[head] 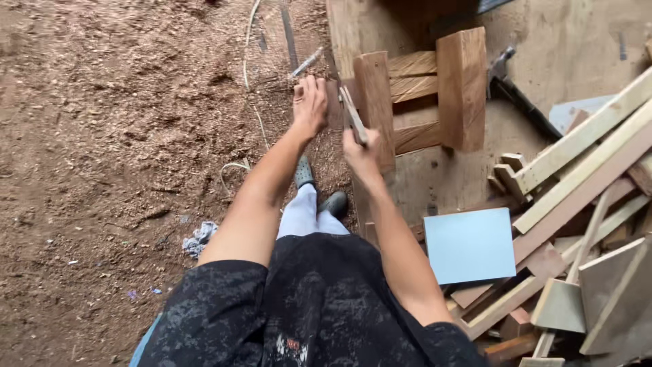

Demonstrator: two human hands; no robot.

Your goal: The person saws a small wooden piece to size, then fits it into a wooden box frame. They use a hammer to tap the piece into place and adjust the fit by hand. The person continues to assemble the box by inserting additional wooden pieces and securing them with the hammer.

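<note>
1. Wood, rough and brown: a small frame of two upright blocks joined by three cross slats stands on a board, just beyond both sets of fingers.
2. The left hand spreads its fingers wide against the frame's near edge, seemingly to steady it.
3. The right hand closes around one slim tool, its tip up at the nearer block.
4. One blue tile lies by the right forearm.

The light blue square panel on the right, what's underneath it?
The blue panel lies on a pile of wood strips and offcuts, which stick out past its right and lower edges. Its top and left edges sit over a wooden board. What lies under its middle is covered.
</note>
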